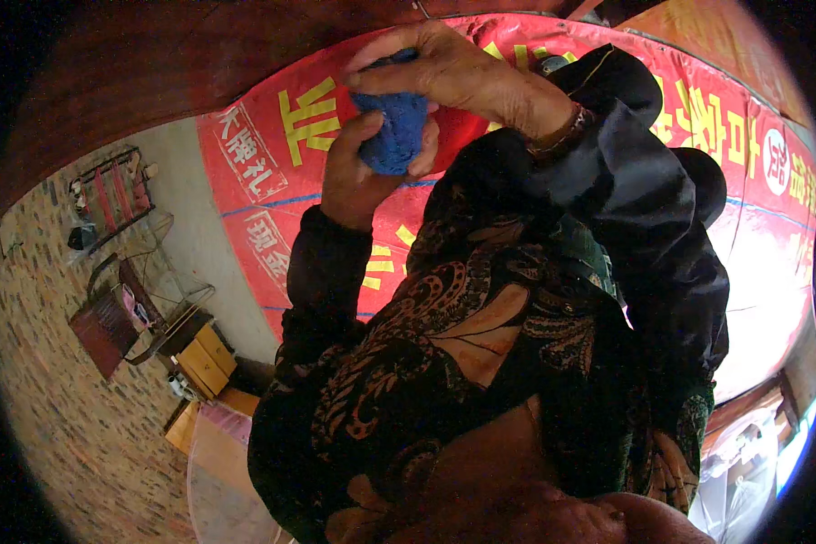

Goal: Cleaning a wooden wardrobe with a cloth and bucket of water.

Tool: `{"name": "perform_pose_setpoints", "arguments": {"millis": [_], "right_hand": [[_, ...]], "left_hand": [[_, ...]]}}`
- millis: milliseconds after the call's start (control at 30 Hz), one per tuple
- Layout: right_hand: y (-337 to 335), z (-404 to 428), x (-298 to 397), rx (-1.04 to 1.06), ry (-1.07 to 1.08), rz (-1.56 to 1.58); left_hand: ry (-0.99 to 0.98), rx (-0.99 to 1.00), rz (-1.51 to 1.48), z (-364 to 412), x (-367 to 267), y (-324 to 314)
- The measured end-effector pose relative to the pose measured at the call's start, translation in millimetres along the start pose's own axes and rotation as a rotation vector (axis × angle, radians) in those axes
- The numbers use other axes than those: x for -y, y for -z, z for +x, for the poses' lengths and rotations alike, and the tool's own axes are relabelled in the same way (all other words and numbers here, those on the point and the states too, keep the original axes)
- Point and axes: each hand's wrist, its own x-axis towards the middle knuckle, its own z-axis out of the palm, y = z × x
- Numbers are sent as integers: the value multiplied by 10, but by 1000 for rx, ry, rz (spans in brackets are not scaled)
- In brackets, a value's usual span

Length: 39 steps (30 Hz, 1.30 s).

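A blue lump (pixel 396 132), soft-looking and possibly yarn or bundled cloth, is held up in front of my chest. My left hand (pixel 364 160) wraps it from below, thumb on one side and fingers on the other. Above it, my right hand (pixel 449 71) curves over with thumb and fingers around the lump's darker upper part. The fingers cover part of the lump, so its exact kind stays unclear. Both arms wear dark sleeves, the right one shiny black (pixel 653 204). A dark patterned garment (pixel 408 340) covers my chest.
Behind my hands spreads a red banner (pixel 245 163) with large yellow and white writing. A dark reddish-brown surface (pixel 143 75) runs along the upper left. Farther left are a brick wall (pixel 54 326), a red-strapped frame (pixel 112 194) and a wooden box (pixel 207 360). Clear plastic (pixel 741 469) shows lower right.
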Motion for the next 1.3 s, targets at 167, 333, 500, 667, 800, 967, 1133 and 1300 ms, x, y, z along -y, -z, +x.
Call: {"name": "perform_pose_setpoints", "arguments": {"millis": [167,333,500,667,800,967,1133,1300], "right_hand": [[-10,237,-352,21,91,-24],[-24,389,-571,-36,181,-178],[-24,494,-808,-139,187,-367],[39,491,-958,-166,246,-741],[116,447,-1058,-287,356,-637],[205,258,-627,-201,210,-57],[175,34,-185,-289,45,-1],[290,-223,85,-106,16,117]], "left_hand": [[-30,-188,214,29,17,85],[-55,-340,224,191,96,306],[-166,-465,523,361,262,434],[-281,-452,618,433,379,543],[-141,-419,516,440,310,536],[-47,-227,90,307,196,617],[-2,223,-143,308,87,477],[53,-185,-353,262,154,65]]}}
